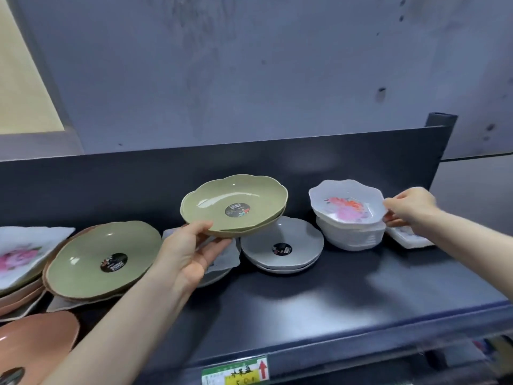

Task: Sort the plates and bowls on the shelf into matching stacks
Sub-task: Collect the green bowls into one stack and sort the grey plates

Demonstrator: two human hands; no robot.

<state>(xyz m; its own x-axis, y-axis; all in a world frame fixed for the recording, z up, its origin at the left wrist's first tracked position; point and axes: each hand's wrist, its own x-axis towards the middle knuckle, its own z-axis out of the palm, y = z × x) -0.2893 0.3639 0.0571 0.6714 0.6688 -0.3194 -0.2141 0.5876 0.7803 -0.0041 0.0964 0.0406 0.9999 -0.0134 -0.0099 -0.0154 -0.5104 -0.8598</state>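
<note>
The left hand (188,254) grips two green plates (211,201) above the shelf (333,295); the right hand (410,207) seems to pinch the top white bowl (347,190).

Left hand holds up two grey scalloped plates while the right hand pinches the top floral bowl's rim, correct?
Not quite. In the head view the left hand holds up two green scalloped plates; the grey plates lie on the shelf. The right hand does pinch the rim of the top floral bowl.
</note>
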